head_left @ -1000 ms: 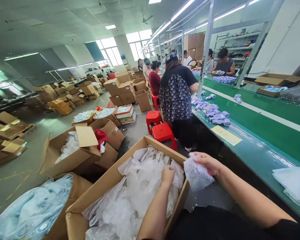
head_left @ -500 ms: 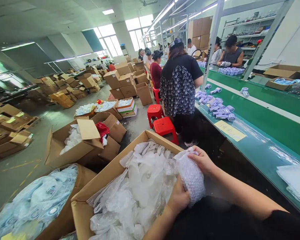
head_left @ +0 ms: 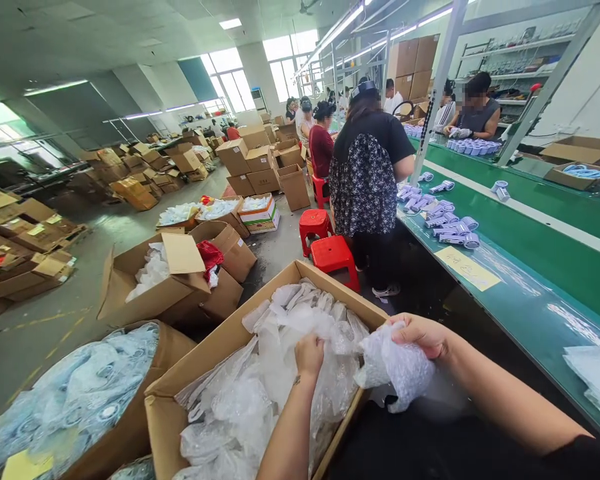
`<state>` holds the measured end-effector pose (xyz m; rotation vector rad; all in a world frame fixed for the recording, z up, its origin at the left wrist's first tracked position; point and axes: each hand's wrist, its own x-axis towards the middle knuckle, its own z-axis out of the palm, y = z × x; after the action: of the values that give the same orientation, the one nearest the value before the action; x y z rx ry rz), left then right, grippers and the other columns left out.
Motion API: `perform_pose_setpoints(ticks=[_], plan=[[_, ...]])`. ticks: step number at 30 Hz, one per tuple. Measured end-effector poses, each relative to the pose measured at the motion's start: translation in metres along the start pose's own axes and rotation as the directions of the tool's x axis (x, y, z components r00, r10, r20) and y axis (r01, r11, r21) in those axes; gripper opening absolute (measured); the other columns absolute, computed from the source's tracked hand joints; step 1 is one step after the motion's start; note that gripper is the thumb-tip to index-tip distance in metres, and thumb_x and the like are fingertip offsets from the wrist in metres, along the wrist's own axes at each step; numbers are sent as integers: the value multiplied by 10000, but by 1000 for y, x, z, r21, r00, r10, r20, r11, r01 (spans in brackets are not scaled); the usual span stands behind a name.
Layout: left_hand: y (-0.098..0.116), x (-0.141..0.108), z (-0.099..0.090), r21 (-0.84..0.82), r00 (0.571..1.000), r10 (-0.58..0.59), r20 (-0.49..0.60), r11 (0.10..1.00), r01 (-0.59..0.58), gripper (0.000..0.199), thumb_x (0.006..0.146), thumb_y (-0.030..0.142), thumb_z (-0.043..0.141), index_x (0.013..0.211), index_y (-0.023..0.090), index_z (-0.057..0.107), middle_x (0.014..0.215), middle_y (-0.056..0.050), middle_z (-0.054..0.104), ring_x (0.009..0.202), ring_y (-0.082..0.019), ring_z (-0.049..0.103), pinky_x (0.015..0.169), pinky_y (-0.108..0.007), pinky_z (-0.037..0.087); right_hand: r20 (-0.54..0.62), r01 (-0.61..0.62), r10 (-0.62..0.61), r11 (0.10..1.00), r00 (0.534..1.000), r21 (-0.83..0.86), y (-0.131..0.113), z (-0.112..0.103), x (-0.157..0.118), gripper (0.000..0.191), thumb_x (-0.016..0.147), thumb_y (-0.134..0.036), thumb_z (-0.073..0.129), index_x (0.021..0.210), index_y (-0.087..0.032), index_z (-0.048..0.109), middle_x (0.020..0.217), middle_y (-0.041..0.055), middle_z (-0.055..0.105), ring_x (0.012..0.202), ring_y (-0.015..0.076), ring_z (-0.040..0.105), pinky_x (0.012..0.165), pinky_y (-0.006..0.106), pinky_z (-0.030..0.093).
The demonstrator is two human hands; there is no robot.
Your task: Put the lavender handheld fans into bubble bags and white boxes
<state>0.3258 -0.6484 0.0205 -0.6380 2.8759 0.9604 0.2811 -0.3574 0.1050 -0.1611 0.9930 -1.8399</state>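
Note:
A crumpled bubble-wrap bag (head_left: 397,370) hangs from my right hand (head_left: 423,335), its fingers and thumb pinched on the upper edge. The bag is beside the right wall of a large cardboard box (head_left: 193,353), in front of my dark clothing. My left hand (head_left: 309,357) is closed over the box, among a heap of translucent plastic bags (head_left: 275,400). Its fingertips face away, so I cannot tell what is between them.
Red stools (head_left: 333,253) stand beyond the box, near a person in dark patterned clothing (head_left: 367,167). Along the right runs a green bench (head_left: 525,293) with lilac plastic parts (head_left: 445,220) and white sheets (head_left: 595,373). Another carton holds bluish wrapped items (head_left: 90,387).
My left hand has let go of the bubble-wrap bag and moved left over the box. My right hand keeps the bag, now more crumpled, slightly lower and farther right.

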Motion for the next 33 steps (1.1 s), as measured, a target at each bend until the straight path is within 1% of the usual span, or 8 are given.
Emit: perform_pose_setpoints(ticks=[4, 9, 14, 17, 21, 25, 29, 33], plan=[[7, -22, -18, -348, 986, 67, -149, 930, -116, 178, 768, 348, 541, 785, 183, 606, 802, -46, 614, 813, -195, 552, 736, -270, 401, 68, 115, -113, 993, 991, -33, 18, 3, 8, 324, 537, -274, 827, 799, -140, 692, 1169, 125, 591, 948, 240, 626, 812, 368, 475], [52, -68, -40, -775, 950, 267, 165, 630, -42, 257, 775, 426, 571, 847, 183, 609, 790, -22, 610, 717, -147, 530, 691, -241, 427, 25, 343, -343, 929, 939, -139, 19, 26, 28, 232, 579, -316, 811, 720, -182, 685, 1316, 81, 496, 1202, 251, 465, 919, 358, 404], [68, -88, -27, -739, 950, 281, 132, 667, -95, 312, 776, 458, 569, 805, 163, 666, 830, -56, 633, 792, -185, 544, 733, -264, 433, -52, 348, -367, 912, 929, -217, 14, 30, 28, 285, 630, -358, 779, 809, -162, 674, 780, 27, 645, 655, 120, 568, 628, 242, 427], [62, -80, -28, -708, 994, 81, -68, 698, -105, 320, 798, 477, 551, 791, 174, 652, 770, -32, 612, 768, -172, 531, 730, -251, 422, -153, 400, -428, 897, 890, -187, 9, 23, 11, 333, 597, -389, 792, 801, -160, 662, 869, 51, 647, 663, 120, 562, 610, 239, 432], [70, -75, -32, -799, 995, 101, 28, 600, -38, 374, 829, 521, 497, 765, 174, 622, 714, -13, 588, 685, -144, 526, 674, -238, 422, -126, 409, -413, 911, 902, -56, 12, 27, -2, 320, 515, -367, 834, 658, -165, 631, 1216, 91, 545, 950, 222, 577, 750, 328, 477], [84, -83, -31, -680, 970, 242, -28, 707, -195, 329, 842, 480, 493, 814, 187, 641, 720, -33, 606, 711, -177, 557, 680, -262, 428, -155, 355, -346, 934, 925, 31, 30, 39, 7, 309, 549, -354, 821, 708, -171, 630, 853, 43, 638, 728, 163, 600, 652, 286, 471], [84, -87, -26, -583, 943, 234, -237, 743, -331, 276, 811, 437, 550, 911, 201, 656, 874, -91, 654, 869, -231, 585, 836, -321, 422, -414, 444, -392, 895, 822, 33, 35, 39, 7, 334, 565, -353, 813, 746, -187, 588, 628, -32, 587, 533, 103, 537, 528, 219, 417], [99, -99, -8, -742, 948, 311, 70, 651, -158, 400, 757, 407, 624, 1090, 189, 589, 994, -94, 640, 917, -226, 575, 823, -317, 442, -329, 430, -408, 903, 852, -8, 24, 31, -12, 383, 513, -384, 834, 743, -186, 601, 665, -11, 594, 564, 118, 551, 545, 236, 427]])
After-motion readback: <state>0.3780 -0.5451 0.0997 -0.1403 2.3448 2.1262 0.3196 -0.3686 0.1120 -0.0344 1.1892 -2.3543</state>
